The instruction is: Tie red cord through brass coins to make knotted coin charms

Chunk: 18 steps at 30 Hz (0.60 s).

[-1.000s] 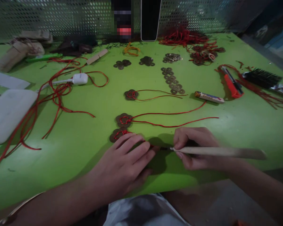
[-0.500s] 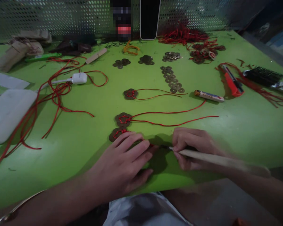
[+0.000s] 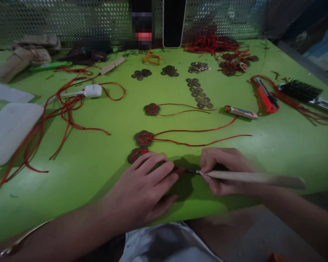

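Observation:
My left hand (image 3: 146, 185) is bent over the near coin cluster (image 3: 136, 155), its fingers pressing the red cord to the table; a red bit shows at the fingertips, the rest is hidden. In my right hand (image 3: 221, 169), thumb and fingers are closed round a slim wooden-handled tool (image 3: 251, 177). Its thin dark tip points left towards my left fingertips. Just beyond lies a flower-shaped coin cluster (image 3: 143, 138) bound with red cord, two long tails running right. Farther off is another corded cluster (image 3: 152, 109).
Loose coins (image 3: 199, 92) lie beyond the clusters. To the right are a lighter (image 3: 240, 112), a red utility knife (image 3: 266, 96) and a black-bristled brush (image 3: 300, 90). Red cords (image 3: 67, 103) tangle around a white plug (image 3: 93, 91) at left. A phone (image 3: 174, 23) stands at the back.
The wooden-handled tool has turned slightly in my right hand, its rear end shifting left and up. My left hand has stayed nearly still.

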Motion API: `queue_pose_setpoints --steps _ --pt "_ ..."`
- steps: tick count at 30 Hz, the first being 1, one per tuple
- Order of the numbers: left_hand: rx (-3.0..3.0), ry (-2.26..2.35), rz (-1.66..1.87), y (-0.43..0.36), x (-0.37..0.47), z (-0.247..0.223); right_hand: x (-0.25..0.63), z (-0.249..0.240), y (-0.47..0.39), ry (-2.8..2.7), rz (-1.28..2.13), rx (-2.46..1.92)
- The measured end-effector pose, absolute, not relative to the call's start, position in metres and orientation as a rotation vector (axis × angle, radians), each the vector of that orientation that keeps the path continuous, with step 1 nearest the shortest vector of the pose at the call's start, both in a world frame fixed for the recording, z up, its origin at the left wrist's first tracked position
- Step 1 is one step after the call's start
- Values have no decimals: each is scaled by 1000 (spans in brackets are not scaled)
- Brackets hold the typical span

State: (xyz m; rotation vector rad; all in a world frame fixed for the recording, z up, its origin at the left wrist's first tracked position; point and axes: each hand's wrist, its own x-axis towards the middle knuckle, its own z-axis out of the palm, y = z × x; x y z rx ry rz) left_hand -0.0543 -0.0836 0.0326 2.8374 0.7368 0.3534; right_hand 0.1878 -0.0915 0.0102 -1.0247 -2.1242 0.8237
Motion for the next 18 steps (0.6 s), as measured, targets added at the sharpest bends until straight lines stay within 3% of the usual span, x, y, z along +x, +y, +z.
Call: queue_pose_setpoints --steps 18 --pt "2838 753 345 -84 -52 34 191 11 -93 -2142 888 -1008"
